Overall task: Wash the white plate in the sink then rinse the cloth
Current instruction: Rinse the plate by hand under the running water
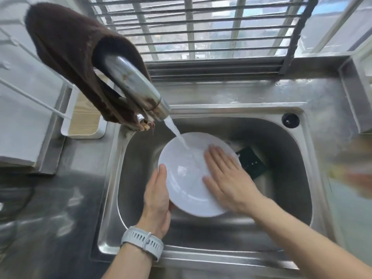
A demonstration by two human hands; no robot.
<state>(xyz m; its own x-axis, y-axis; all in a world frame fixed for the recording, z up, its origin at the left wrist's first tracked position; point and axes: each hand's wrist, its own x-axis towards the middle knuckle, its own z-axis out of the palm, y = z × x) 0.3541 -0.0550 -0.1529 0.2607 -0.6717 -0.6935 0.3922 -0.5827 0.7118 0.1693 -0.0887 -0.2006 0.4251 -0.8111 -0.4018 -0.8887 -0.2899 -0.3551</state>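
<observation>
A: Nearest the camera, I see my left hand (pixel 156 200), a pale watch (pixel 143 241) on its wrist. How is it set?

B: It cups the plate (pixel 185 178) at the left rim, thumb laid along the edge, fingers out of sight beneath. It holds the plate and nothing else.

A: And my right hand (pixel 225 178)?

B: Open and flat, fingers spread, palm pressed on the right half of the plate's face. It grips nothing; it reads as rubbing the surface bare.

A: Where does the plate lie?

B: Inside the sink (pixel 291 198), held above the basin floor and tilted, its far rim raised toward the tap (pixel 136 85). The stream (pixel 177 135) strikes the upper middle, just left of my right fingertips. The plate is round, so no long axis matters; what matters is that it lies between the two hands, touching both.

A: Its look?

B: Plain white, glossy, wet, shallow. I see no soil left, though blur hides fine detail.

A: Then the cloth. Which one?

B: I judge two candidates. A dark green pad (pixel 251 163) lies in the basin just beyond the plate's right rim, close to my right hand. A brown cloth (pixel 70 57) hangs over the tap neck, up and to the far left, well apart from either hand, the left being the nearer.

A: So the coming move?

B: Likely the right hand leaves the plate, the pad being its shortest reach.
</observation>
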